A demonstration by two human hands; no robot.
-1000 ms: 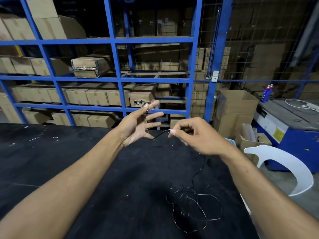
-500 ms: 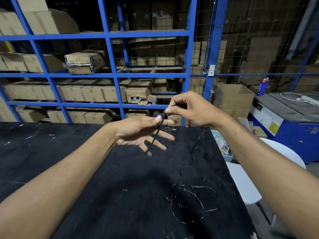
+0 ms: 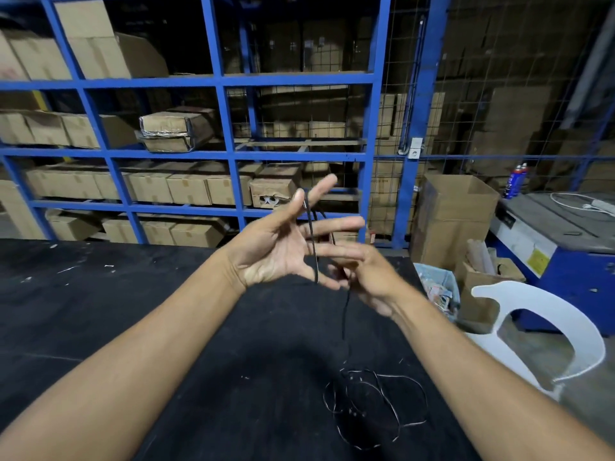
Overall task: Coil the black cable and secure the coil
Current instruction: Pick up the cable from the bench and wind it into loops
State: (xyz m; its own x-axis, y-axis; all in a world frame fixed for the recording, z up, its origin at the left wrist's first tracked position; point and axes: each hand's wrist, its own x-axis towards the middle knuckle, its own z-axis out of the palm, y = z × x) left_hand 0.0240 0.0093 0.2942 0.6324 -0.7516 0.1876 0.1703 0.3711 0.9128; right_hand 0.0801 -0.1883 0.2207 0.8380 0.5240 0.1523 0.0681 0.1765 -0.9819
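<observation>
Right, I judge the first wrap is in hand: my left hand (image 3: 276,251) is spread open with the black cable (image 3: 311,241) across its fingers, and my right hand (image 3: 369,281) pinches the strand below. Most cable lies loose on the tabletop (image 3: 133,294); next I'd loop more around the left fingers.

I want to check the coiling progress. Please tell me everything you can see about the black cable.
The cable is thin, black and flexible, slightly glossy. Its upper part runs across the spread fingers of the left hand, the end near the thumb. The blurred right hand holds it just below. From there one strand hangs down to the black table, where the rest lies in a few loose, untidy loops, not yet coiled or secured.
</observation>
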